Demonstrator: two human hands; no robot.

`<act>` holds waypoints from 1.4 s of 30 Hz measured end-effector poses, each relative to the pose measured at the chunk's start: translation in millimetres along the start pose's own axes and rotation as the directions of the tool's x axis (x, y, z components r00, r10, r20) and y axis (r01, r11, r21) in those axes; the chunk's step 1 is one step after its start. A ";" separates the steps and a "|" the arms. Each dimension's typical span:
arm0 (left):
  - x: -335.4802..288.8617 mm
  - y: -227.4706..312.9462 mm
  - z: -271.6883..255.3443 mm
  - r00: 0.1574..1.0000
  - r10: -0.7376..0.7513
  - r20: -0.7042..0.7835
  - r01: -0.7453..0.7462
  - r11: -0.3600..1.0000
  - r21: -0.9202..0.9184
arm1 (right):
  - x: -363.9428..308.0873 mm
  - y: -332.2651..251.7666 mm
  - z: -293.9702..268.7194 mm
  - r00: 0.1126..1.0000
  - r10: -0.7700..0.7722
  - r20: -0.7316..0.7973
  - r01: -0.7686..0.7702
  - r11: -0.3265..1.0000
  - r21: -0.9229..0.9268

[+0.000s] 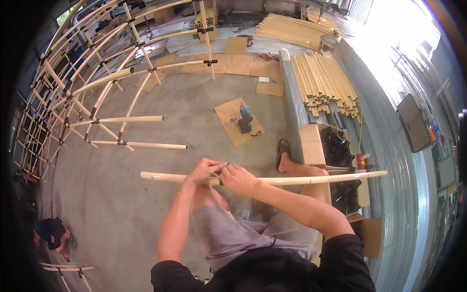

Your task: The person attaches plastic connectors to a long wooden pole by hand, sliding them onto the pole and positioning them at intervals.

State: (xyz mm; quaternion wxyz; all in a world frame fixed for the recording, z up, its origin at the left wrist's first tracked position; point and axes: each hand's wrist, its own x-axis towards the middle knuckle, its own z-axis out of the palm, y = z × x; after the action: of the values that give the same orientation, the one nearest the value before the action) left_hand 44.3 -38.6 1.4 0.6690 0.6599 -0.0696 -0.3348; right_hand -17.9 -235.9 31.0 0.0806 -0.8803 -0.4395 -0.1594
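A long cream-coloured pipe [287,180] lies crosswise over my thighs, its left end beyond my left knee and its right end above the boxes. My left hand [204,170] and my right hand [237,179] meet over the pipe, left of its middle. Both have their fingertips pinched together at one spot, where a small dark bit shows between them. What they pinch is mostly hidden by the fingers. Under my right hand a dark edge shows on the pipe.
Cardboard boxes of black joints [338,148] stand at my right. A cordless drill [246,118] rests on a cardboard sheet [226,114] ahead. A pipe-and-joint frame [99,100] fills the left, and pipes [323,80] are stacked at far right. Another person [52,233] crouches at lower left.
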 end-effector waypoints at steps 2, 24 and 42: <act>0.2 -3.5 -2.9 1.000 0.027 -0.016 -0.026 0.997 0.069 | 0.3 -7.8 5.7 0.994 0.105 0.026 -0.104 0.994 -0.040; -4.1 -1.0 -2.8 1.000 0.011 0.015 -0.011 0.999 0.037 | -2.7 -18.7 28.6 0.988 0.126 -0.085 -0.137 0.980 -0.142; 0.0 8.8 14.3 0.997 0.067 -0.031 -0.055 0.953 0.297 | -33.1 -40.1 46.7 0.643 0.653 -0.400 -0.483 0.751 0.450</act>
State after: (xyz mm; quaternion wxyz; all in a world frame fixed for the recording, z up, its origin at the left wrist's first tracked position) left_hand 39.7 -51.4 11.3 0.5738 0.7569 -0.1256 -0.2864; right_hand -58.8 -223.4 -24.3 0.3796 -0.8696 -0.1146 -0.2944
